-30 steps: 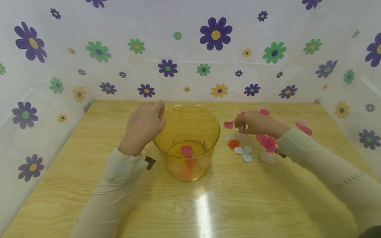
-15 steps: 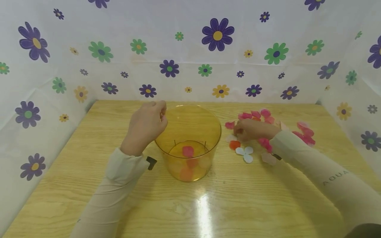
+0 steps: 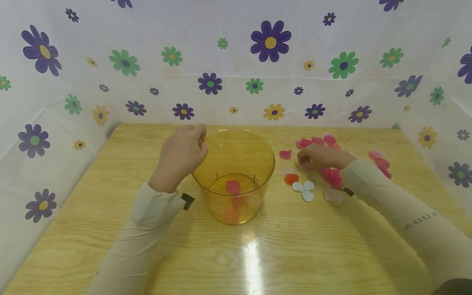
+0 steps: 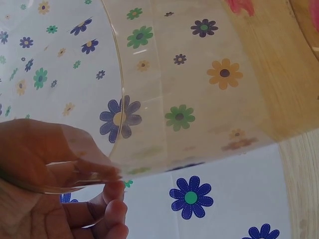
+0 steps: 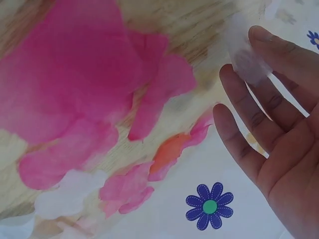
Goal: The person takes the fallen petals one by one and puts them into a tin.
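A clear amber plastic bucket (image 3: 232, 209) stands upright on the wooden table, with several petals (image 3: 232, 187) at its bottom. My left hand (image 3: 180, 155) grips its rim at the back left; the left wrist view shows the thumb and fingers on either side of the see-through wall. To the right of the bucket, my right hand (image 3: 321, 157) is low among scattered artificial petals. In the right wrist view a thin whitish petal (image 5: 246, 57) is pinched between thumb and fingers, while the other fingers are spread. Pink petals (image 5: 79, 74) lie beneath that hand.
An orange petal (image 3: 291, 179), a white petal piece with three lobes (image 3: 304, 191) and a pale pink petal (image 3: 333, 196) lie nearer the front. More pink petals (image 3: 380, 162) are at the far right. A flower-printed white cloth (image 3: 221, 61) encloses the table's back and sides.
My right hand went down to the petals and closed its fingers, then shifted slightly to the right. The left hand has stayed on the bucket's rim. The petals inside the bucket look the same.
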Demonstrator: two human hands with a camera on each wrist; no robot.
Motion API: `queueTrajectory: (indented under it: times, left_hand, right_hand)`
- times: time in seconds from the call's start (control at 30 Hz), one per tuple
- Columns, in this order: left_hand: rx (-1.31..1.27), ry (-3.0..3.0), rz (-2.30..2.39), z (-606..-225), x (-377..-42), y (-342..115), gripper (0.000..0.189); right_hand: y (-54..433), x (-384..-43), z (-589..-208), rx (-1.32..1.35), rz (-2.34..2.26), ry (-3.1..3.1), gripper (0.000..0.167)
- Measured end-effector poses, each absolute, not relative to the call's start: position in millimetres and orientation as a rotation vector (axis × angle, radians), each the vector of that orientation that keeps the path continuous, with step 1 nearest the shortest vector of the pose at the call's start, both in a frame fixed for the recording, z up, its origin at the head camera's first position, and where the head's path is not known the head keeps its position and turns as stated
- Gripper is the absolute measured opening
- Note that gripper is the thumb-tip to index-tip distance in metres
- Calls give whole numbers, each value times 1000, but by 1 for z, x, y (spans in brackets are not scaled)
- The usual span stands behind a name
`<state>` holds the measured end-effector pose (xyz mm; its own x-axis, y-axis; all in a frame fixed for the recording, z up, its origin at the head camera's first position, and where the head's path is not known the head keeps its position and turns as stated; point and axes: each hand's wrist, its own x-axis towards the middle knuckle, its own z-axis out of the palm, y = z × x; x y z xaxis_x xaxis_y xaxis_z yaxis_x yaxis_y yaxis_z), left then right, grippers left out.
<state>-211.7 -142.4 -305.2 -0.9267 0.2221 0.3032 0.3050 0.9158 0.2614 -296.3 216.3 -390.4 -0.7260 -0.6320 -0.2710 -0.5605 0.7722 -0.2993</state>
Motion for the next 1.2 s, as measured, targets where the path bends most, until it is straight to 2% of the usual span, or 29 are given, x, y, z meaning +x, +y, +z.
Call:
queueTrajectory:
  times: [0.2,0.43,0.73,0.83,0.93,1.07,1.2]
  left_hand:
    - [-392,-2808,-449,-304,-211,-141,5]
    - [-399,-2801,-439,-305,-211,-141,6]
    - [-386,-2805,-441,-305,-212,-142,5]
    - [-385,-2806,-439,-305,-212,-143,5]
    - [-384,-2807,-438,-306,-212,-143,5]
    - [-384,-2806,-433,-306,-212,-143,5]
    - [-384,-2804,-438,-306,-212,-143,5]
  right_hand:
    - [220,-293,-384,-848,-309,2586,4]
    - [222,-292,-375,-933,-394,2592,2]
    - [199,-268,-320,-1060,-648,2909,5]
    - [185,-252,-304,-1163,-785,2994,9]
    - [171,-237,-295,-1375,-953,3004,13]
    - [151,-222,-293,-1654,-1138,2919,18]
    - [135,-211,-297,-1758,-1197,2863,17]
